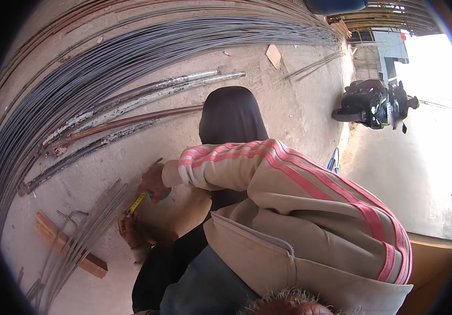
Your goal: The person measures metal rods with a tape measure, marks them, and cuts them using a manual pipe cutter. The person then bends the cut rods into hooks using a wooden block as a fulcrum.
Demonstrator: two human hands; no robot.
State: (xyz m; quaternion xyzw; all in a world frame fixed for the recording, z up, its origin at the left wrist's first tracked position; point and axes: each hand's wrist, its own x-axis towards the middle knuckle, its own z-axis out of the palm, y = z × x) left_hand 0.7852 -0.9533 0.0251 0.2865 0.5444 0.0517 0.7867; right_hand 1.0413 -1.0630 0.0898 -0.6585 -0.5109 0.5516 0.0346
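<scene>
My right hand (155, 181), at the end of a beige sleeve with pink stripes, is closed around a tape measure; a bit of its teal-blue case (166, 193) shows beside the palm. A short stretch of yellow blade (137, 202) runs down from it to my left hand (130, 230), whose curled fingers grip the blade near its lower end. From above the right hand juts a thin dark stick (157, 161); whether I hold it is unclear. Just left of both hands lies a bundle of thin grey metal rods (86, 226), propped across a reddish-brown wooden block (92, 263).
Long grey steel bars (147, 47) sweep across the far floor. Nearer lie several worn metal pipes (147, 94). My dark-clad knee (231, 115) rises beside the right forearm. A flat tan piece (274, 56) rests beyond it, and a motorbike (368, 105) stands at far right.
</scene>
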